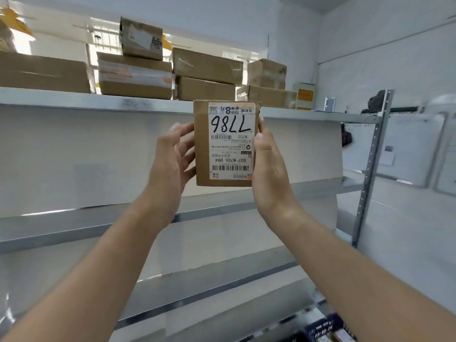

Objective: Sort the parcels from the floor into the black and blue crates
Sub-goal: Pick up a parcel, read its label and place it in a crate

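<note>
Parcel: a small brown carton, held up at arm's length before the rack. Its top is level with the upper shelf's front lip, and it touches nothing but my two hands.
Rack: grey metal shelving fills the view, and the tiers under the top one show bare boards.
Cartons: brown boxes stacked along the top shelf, behind and above the parcel and apart from it.
Right hand: this hand has the grip. The thumb lies on the front face at the right long edge and the fingers go round behind, a firm pinch.
Left hand: fingers spread and relaxed, tips against the left long edge. It steadies the parcel and does not clamp it.
Long axis: upright, running between my two palms. Each hand sits on a long side, and the short ends are free at top and bottom.
Handwritten number: it reads upside down to me, as does the print beneath it.
Blue shape: low at the bottom right edge. It may be the blue crate, but it is too blurred to call. The black crate is not in view.
Step, as I judge it: reading the label to choose a crate.
Coming move, as I judge it: downward, away from the rack. If that shape is the crate, it lies below and to the right of the grip, so the right hand is nearer and can carry alone once the left lets go.
</note>
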Demonstrator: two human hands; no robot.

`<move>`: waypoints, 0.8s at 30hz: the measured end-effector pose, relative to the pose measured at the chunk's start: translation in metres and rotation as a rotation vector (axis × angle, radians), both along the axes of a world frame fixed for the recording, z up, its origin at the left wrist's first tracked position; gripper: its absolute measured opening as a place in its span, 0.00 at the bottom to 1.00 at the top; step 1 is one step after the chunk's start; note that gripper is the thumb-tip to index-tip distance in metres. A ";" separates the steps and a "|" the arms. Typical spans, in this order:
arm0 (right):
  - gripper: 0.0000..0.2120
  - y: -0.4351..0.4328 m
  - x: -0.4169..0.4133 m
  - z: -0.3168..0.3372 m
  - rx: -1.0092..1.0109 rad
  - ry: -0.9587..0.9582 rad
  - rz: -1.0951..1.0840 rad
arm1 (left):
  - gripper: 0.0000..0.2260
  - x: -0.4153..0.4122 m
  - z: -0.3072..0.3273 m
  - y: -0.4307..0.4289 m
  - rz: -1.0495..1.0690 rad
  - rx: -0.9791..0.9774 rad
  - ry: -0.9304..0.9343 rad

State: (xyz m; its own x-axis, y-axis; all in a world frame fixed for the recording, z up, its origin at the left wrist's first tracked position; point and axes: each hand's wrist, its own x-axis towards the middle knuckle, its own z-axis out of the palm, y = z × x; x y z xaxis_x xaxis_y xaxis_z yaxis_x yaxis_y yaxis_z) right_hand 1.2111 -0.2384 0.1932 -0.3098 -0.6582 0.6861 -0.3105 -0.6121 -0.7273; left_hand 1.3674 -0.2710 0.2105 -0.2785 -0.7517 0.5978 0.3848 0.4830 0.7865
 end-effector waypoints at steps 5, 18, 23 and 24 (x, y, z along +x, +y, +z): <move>0.25 0.029 -0.010 -0.018 -0.011 -0.053 -0.224 | 0.28 -0.019 -0.011 -0.003 -0.199 0.036 -0.059; 0.27 0.137 -0.011 -0.067 0.072 -0.161 -0.636 | 0.25 -0.063 -0.060 0.049 -0.619 0.095 -0.109; 0.26 0.175 -0.014 -0.100 0.120 -0.174 -0.694 | 0.26 -0.074 -0.087 0.083 -0.637 0.141 -0.160; 0.26 0.182 -0.016 -0.109 0.129 -0.184 -0.702 | 0.26 -0.076 -0.094 0.091 -0.638 0.147 -0.178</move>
